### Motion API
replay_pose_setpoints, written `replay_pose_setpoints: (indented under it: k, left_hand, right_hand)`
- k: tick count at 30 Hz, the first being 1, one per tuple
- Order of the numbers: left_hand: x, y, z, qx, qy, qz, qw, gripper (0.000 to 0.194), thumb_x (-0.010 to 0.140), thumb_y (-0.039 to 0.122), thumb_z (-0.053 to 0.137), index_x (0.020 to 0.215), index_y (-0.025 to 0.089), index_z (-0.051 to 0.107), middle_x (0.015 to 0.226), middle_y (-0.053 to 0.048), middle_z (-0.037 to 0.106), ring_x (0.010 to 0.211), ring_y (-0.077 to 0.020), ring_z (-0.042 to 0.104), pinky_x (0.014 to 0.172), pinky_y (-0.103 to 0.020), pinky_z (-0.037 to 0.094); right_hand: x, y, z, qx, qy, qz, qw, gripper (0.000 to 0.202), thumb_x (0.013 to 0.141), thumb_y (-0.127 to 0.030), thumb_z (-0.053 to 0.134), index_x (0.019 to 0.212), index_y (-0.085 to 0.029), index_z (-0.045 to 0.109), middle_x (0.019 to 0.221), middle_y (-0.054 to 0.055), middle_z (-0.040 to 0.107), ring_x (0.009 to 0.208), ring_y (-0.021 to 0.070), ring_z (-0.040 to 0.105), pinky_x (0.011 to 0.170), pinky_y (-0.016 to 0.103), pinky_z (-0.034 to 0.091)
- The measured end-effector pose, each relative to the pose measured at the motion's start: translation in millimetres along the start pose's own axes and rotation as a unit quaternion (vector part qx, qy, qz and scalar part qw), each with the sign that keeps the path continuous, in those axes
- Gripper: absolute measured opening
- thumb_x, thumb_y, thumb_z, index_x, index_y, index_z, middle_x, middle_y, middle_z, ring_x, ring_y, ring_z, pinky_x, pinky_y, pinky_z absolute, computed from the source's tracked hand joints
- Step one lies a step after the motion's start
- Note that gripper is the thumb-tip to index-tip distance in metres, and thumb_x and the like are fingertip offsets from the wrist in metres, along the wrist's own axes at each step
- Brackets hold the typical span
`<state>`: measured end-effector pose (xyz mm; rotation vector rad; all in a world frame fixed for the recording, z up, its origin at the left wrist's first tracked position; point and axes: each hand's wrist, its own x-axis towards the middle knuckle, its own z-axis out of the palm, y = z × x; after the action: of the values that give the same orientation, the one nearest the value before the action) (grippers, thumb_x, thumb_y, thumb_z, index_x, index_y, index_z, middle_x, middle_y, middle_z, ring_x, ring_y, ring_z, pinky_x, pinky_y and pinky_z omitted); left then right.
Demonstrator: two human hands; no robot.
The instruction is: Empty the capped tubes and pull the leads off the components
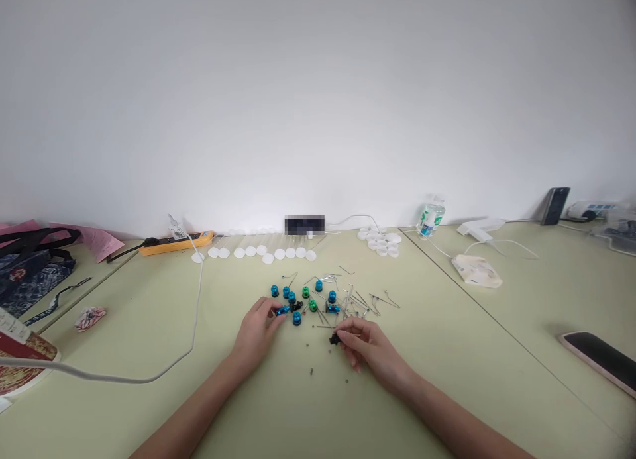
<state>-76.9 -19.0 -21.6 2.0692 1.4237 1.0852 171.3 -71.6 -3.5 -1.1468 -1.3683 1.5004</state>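
My left hand (258, 328) has its thumb and index finger closed around a small shiny blue metal part (282, 310) at the left edge of a cluster. In my right hand (365, 345) a small black part (334, 339) is pinched between the fingertips, just above the table. Between the hands stand several blue caps (297, 318) with dark bases and green caps (313, 305) of the same shape. A black fitting (297, 305) lies beside the left fingertips. Thin metal rods (360, 303), some bent, are scattered behind the right hand. Tiny metal bits (311, 371) lie in front.
White discs (279, 254) on clear stems line the wall, with a pile of white discs (381, 240) right of them. A white cable (196, 326) loops across the left. A power strip (176, 244), plastic bottle (430, 219), paper cup (30, 353) and phone (555, 206) stand around.
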Motion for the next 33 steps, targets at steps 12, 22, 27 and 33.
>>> replay_pose_setpoints:
  k: [12,22,27,33]
  left_hand:
    - [-21.3,82.6,30.6,-0.48,-0.134,-0.199,0.844,0.037,0.073,0.033,0.062,0.106,0.016,0.058,0.09,-0.007,0.061,0.079,-0.0131,0.056,0.074,-0.026,0.043]
    - [-22.3,87.5,33.2,-0.41,-0.132,-0.206,0.879,0.028,0.073,0.035,0.062,0.09,0.014,0.059,0.065,-0.001,0.058,0.06,-0.0102,0.052,0.055,-0.021,0.042]
    - [-25.8,90.1,39.9,-0.422,-0.174,-0.19,0.869,0.028,0.075,0.03,0.061,0.096,0.013,0.057,0.082,-0.006,0.064,0.077,-0.015,0.059,0.072,-0.027,0.046]
    - [-31.3,88.6,49.0,-0.436,-0.138,-0.12,0.881,0.023,0.08,0.029,0.054,0.099,0.018,0.047,0.085,-0.004,0.061,0.072,-0.0154,0.061,0.064,-0.028,0.047]
  right_hand:
    - [-4.3,-8.5,-2.5,0.044,-0.031,-0.045,0.998,0.019,0.077,-0.034,0.06,0.086,-0.018,0.057,0.059,-0.002,0.053,0.054,0.0098,0.05,0.055,0.024,0.041]
    - [-1.4,-7.7,-9.7,0.134,-0.002,-0.049,0.99,0.02,0.077,-0.032,0.062,0.088,-0.016,0.056,0.063,0.0,0.056,0.059,0.0097,0.053,0.058,0.023,0.042]
    - [-2.4,-2.5,-2.1,0.06,0.011,-0.074,0.995,0.022,0.077,-0.034,0.062,0.089,-0.017,0.055,0.063,-0.001,0.055,0.057,0.0103,0.052,0.051,0.022,0.04]
    - [-3.6,0.7,8.1,0.012,0.03,-0.09,0.995,0.023,0.08,-0.037,0.056,0.093,-0.018,0.053,0.059,-0.001,0.056,0.057,0.013,0.056,0.049,0.023,0.042]
